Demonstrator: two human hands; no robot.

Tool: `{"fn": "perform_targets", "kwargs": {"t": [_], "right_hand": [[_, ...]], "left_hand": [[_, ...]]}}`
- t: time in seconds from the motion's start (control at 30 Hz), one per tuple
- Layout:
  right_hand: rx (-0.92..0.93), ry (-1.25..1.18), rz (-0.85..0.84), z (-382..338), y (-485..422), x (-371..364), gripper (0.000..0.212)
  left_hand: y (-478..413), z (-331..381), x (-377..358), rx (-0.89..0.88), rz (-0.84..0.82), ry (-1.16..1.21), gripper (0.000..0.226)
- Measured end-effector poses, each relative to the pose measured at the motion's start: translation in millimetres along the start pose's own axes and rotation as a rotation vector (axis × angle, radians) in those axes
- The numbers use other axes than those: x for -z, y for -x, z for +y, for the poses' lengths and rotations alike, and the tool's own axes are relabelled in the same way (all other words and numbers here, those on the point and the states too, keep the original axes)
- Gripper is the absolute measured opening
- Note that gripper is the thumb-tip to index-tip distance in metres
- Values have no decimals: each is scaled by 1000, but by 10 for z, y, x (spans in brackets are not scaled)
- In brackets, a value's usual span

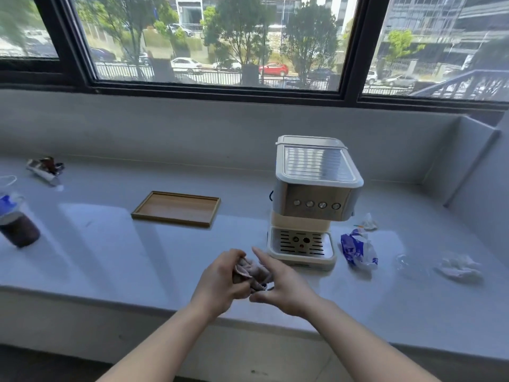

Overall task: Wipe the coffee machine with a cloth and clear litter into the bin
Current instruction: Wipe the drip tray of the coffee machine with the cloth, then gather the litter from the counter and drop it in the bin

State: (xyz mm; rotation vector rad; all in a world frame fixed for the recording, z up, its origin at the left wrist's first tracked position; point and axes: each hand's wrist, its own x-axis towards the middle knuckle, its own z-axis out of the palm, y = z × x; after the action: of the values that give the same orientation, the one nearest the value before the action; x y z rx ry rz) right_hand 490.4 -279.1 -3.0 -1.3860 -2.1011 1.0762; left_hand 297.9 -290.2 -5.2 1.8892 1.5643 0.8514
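A cream and steel coffee machine [314, 199] stands on the pale counter [110, 244], right of centre. In front of it, above the counter's near edge, my left hand [223, 279] and my right hand [281, 282] both grip a crumpled pinkish-grey cloth [252, 271] bunched between them. Litter lies right of the machine: a blue and white plastic wrapper [356, 250], a small white scrap [369, 222], a clear plastic piece [405, 261] and a crumpled white tissue [458, 267]. No bin is in view.
An empty wooden tray [176, 208] lies left of the machine. At the far left are a plastic cup with dark drink [18, 226], a crushed wrapper or tube [45, 169] and a white loop [8, 181]. Behind the counter a low wall rises to the window.
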Motion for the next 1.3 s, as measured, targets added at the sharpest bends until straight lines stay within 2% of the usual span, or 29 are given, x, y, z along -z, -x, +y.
{"fn": "perform_targets", "kwargs": {"t": [0.03,0.1,0.17,0.37,0.53,0.77,0.9,1.03,1.17,1.3], "right_hand": [[15,-15,-18,-97,-58,-12,91],[59,6,-39,-293,-198,-58,57],[96,123,-13,-496,-385,-117,34],[179,391,66,-803,-1100,-547,19],[144,495,85,-783,-1615,-976,13],[-8,566,72,-673,-1882,-1274,24],[-66,569,58,-630,-1881,-1347,36],[-128,489,24,-634,-1809,-1331,53],[-189,429,36,-681,-1685,-1267,57],[-227,385,63,-735,-1526,-1107,67]], "left_hand": [[4,-18,71,2,0,14,49],[-9,-99,237,-6,9,32,50],[-60,-250,455,-26,11,-6,54],[-286,-870,1058,-91,-35,-171,54],[-554,-1372,1271,-137,-147,-316,56],[-720,-1787,1177,-108,-220,-350,55],[-700,-1882,1123,-97,-239,-454,60],[-692,-1876,1161,-31,-280,-435,68],[-664,-1799,1241,26,-320,-379,87],[-641,-1673,1331,-5,-281,-365,93]]}}
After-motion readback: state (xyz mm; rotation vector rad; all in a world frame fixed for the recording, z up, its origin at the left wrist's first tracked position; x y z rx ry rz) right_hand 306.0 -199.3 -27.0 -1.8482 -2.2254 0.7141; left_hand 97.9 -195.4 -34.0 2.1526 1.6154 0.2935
